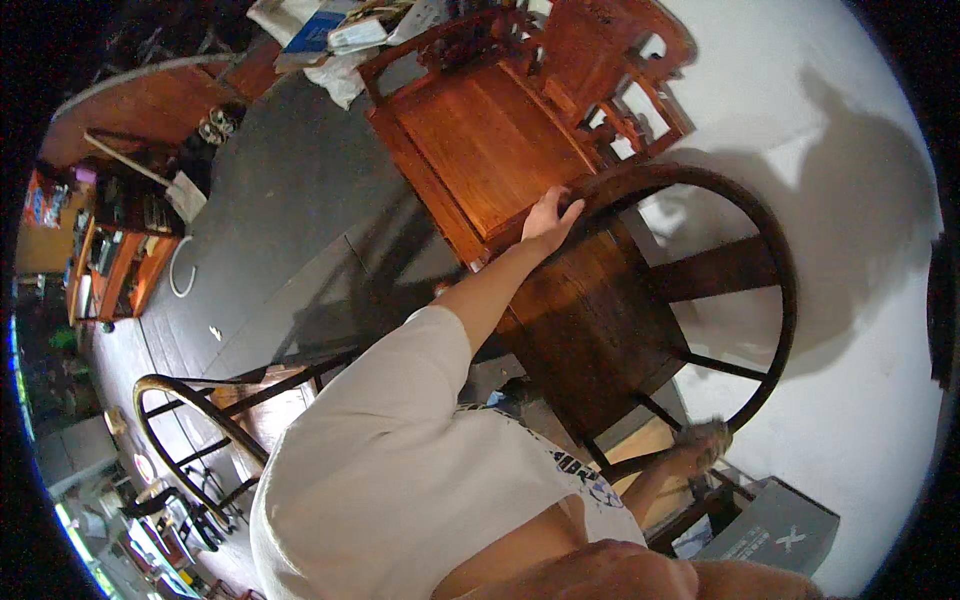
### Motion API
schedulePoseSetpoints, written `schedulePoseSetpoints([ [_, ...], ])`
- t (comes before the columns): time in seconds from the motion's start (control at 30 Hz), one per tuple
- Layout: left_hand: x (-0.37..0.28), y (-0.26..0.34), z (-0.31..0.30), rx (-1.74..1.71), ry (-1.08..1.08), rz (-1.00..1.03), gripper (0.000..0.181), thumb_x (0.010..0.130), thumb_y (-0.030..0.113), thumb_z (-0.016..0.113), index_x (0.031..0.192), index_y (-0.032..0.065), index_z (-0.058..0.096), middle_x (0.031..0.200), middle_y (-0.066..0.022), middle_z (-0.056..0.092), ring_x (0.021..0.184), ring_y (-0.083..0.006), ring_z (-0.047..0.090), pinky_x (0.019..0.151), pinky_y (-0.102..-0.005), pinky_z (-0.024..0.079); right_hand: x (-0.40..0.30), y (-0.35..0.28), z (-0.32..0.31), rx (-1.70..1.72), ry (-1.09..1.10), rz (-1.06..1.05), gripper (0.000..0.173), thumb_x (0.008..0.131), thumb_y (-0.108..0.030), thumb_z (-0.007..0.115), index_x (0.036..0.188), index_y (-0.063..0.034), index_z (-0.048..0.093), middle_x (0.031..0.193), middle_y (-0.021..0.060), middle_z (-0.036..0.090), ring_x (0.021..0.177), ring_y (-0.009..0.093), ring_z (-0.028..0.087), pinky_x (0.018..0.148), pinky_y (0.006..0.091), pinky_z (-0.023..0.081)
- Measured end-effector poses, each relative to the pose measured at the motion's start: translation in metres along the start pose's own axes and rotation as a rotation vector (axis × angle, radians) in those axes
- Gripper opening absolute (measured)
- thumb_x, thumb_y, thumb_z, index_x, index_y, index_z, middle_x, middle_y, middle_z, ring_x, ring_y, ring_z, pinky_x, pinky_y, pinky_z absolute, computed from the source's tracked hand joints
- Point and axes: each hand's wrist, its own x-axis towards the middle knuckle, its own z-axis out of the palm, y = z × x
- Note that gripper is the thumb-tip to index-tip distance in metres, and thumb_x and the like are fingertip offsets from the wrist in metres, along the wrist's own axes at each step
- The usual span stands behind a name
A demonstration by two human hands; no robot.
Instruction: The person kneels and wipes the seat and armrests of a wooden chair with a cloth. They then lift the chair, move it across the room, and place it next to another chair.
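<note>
A dark wooden horseshoe-back armchair [600, 322] stands before me, with its curved rail sweeping round beside the white wall. My left hand [551, 217] grips the near-left part of that rail, thumb and fingers on either side of it. On the opposite arm of the rail lies my right hand [697, 446], low in the view and blurred. A greyish patch shows at its fingers; whether this is a cloth or just blur, I cannot tell. The chair's flat back splat [720, 268] joins the seat to the rail.
A reddish carved wooden armchair [495, 142] stands close against the dark one. Beyond my right hand is a grey box [780, 529] bearing writing. Another round-backed chair [202, 405], a long-handled dustpan [184, 196] and a wooden shelf unit [116, 274] are on the left.
</note>
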Motion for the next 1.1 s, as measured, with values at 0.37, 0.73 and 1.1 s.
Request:
schedulePoseSetpoints([
  [0.37,-0.084,-0.250,-0.154,0.142,-0.080,-0.542,0.032,0.092,0.035,0.061,0.097,0.0031,0.060,0.099,-0.0186,0.067,0.093,-0.0315,0.065,0.079,-0.0427,0.052,-0.062,-0.456,-0.166,0.903,-0.078,-1.031,0.055,0.068,-0.039,0.084,0.106,-0.0030,0.066,0.104,0.0175,0.066,0.094,0.031,0.066,0.099,0.0491,0.046],
  [0.73,-0.031,-0.342,-0.109,-0.105,-0.235,-0.829,0.053,0.079,0.055,0.072,0.095,0.0055,0.066,0.088,-0.0160,0.069,0.089,-0.0284,0.067,0.076,-0.0421,0.052,-0.103,-0.495,-0.171,0.397,-0.256,-1.182,0.056,0.065,-0.050,0.078,0.095,-0.0049,0.066,0.088,0.0157,0.068,0.091,0.031,0.064,0.105,0.0447,0.038],
  [1.1,0.052,-0.364,-0.046,-0.603,-0.136,-1.115,0.085,0.074,0.034,0.085,0.138,0.0058,0.038,0.140,-0.0135,0.048,0.126,-0.0316,0.050,0.099,-0.0549,0.047,-0.101,-0.491,-0.156,0.537,-0.212,-1.202,0.067,0.054,-0.060,0.080,0.094,-0.0082,0.066,0.085,0.0114,0.067,0.091,0.030,0.064,0.100,0.0447,0.041],
])
